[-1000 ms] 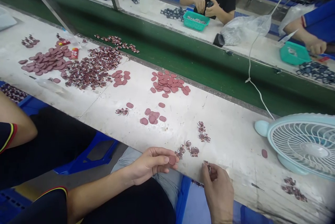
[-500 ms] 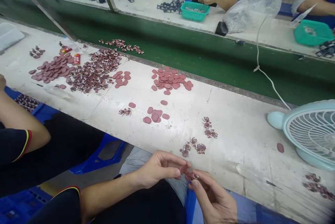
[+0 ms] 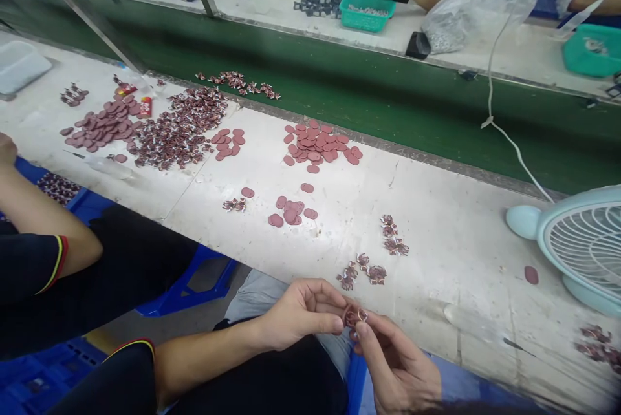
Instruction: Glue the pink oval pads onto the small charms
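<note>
At near table edge (image 3: 310,292), 6 o'clock: left hand (image 3: 301,311) and right hand (image 3: 398,363) meet, fingertips of both pinched on small maroon piece (image 3: 353,317), held just off edge. Piece dark red, roundish, glinting metal ring on its right side. Bare tabletop at 3 o'clock toward fan (image 3: 577,247); loose clips (image 3: 361,269) at 12, red discs (image 3: 291,211) beyond.

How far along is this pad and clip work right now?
Looks early. A few joined pieces lie near the bench edge. The left hand and right hand together hold one small piece. Many loose pink pads and a pile of clips remain.
</note>
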The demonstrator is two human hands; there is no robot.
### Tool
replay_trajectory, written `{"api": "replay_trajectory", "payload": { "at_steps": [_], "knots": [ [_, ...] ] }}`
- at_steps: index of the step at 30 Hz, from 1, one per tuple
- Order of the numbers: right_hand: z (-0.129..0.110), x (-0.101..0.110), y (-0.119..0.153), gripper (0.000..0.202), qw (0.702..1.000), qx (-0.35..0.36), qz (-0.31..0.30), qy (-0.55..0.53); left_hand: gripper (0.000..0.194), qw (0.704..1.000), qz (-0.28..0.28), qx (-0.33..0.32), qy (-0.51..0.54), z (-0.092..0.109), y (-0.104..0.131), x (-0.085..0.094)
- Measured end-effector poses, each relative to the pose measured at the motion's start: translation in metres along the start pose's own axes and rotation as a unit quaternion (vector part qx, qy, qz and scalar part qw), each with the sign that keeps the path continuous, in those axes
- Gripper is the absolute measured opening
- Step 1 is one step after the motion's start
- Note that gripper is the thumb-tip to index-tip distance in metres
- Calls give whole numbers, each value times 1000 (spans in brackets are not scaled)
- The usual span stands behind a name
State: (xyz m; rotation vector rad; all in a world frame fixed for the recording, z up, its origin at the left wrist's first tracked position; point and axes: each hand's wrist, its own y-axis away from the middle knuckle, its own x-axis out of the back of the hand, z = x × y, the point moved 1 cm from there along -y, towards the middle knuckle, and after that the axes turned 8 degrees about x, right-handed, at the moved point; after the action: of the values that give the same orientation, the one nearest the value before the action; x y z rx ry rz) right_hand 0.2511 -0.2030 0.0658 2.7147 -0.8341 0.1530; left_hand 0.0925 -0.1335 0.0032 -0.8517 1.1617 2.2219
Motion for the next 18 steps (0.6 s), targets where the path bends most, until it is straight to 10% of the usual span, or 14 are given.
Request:
{"api": "replay_trajectory", "payload": {
  "at_steps": [18],
  "knots": [
    [-4, 1, -4, 21, 1000, 20, -9, -18, 51, 995, 78, -11, -53, -3, 4, -12]
  ]
}}
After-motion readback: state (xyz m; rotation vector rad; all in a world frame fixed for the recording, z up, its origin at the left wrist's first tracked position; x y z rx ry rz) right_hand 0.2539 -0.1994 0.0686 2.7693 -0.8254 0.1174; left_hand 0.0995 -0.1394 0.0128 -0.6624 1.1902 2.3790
